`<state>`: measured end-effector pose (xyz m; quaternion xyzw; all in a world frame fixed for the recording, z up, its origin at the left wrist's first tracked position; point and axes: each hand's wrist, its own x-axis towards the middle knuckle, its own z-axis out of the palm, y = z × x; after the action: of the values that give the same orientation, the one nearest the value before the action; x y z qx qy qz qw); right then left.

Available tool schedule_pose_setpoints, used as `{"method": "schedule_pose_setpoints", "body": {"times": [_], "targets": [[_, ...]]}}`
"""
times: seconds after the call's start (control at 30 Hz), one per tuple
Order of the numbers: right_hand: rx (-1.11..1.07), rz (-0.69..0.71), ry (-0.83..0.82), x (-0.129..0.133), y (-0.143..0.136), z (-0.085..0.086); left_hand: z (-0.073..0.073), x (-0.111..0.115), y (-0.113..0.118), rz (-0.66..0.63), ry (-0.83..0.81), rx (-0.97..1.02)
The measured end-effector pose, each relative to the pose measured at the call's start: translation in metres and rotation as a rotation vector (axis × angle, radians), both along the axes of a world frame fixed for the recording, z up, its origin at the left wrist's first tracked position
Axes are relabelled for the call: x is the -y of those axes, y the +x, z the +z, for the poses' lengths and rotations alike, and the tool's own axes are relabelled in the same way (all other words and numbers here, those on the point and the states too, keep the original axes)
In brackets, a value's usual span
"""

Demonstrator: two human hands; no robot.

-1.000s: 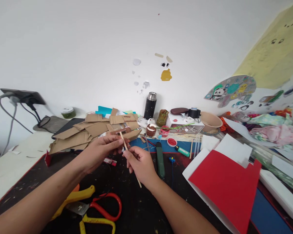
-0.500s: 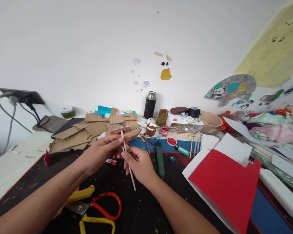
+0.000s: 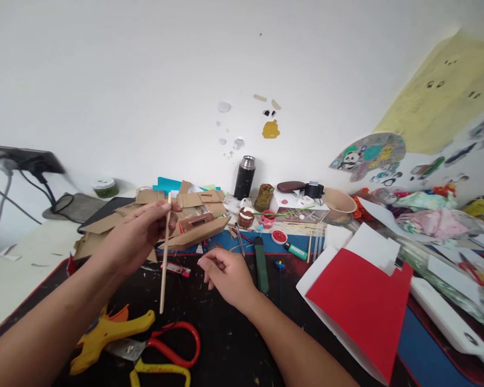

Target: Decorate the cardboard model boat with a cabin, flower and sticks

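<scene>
My left hand (image 3: 143,234) pinches a thin pale wooden stick (image 3: 165,269) near its upper end. The stick stands almost upright, its lower end hanging over the black mat (image 3: 226,344). To the right of it, my right hand (image 3: 228,275) hovers low with its fingers curled together, apart from the stick, and nothing shows in it. Beneath my left forearm lie a yellow hot glue gun (image 3: 108,333) and scissors with red and yellow handles (image 3: 177,349). A small pink-and-white item (image 3: 176,270) lies between my hands.
Cardboard pieces (image 3: 201,231) are piled behind my left hand. A dark green cutter (image 3: 261,266) and a teal lighter (image 3: 296,251) lie right of my right hand. Red card (image 3: 363,312) covers the right side. A black flask (image 3: 245,178) stands by the wall.
My right hand has let go of the stick. My left hand has carried it left and turned it more upright. The view has shifted slightly.
</scene>
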<state>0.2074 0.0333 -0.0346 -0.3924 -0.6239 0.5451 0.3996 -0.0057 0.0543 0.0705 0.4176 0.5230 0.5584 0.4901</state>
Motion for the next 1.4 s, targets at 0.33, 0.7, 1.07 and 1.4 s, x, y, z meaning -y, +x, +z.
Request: {"method": "schedule_pose_setpoints", "body": {"times": [0.33,0.7,1.07,1.4], "targets": [[0.009,-0.246,0.009,-0.029,0.002,0.006,-0.001,-0.013,-0.026,0.031,0.037,0.088],[0.612,-0.175,0.16,-0.084,0.016,0.043,-0.004,-0.023,-0.039,0.029,0.066,0.202],[0.887,-0.109,0.179,-0.093,0.019,0.049,0.003,-0.021,-0.043,0.04,0.078,0.223],[1.123,-0.132,0.324,-0.057,0.029,0.028,-0.006,-0.023,-0.041,0.01,0.075,0.232]]}}
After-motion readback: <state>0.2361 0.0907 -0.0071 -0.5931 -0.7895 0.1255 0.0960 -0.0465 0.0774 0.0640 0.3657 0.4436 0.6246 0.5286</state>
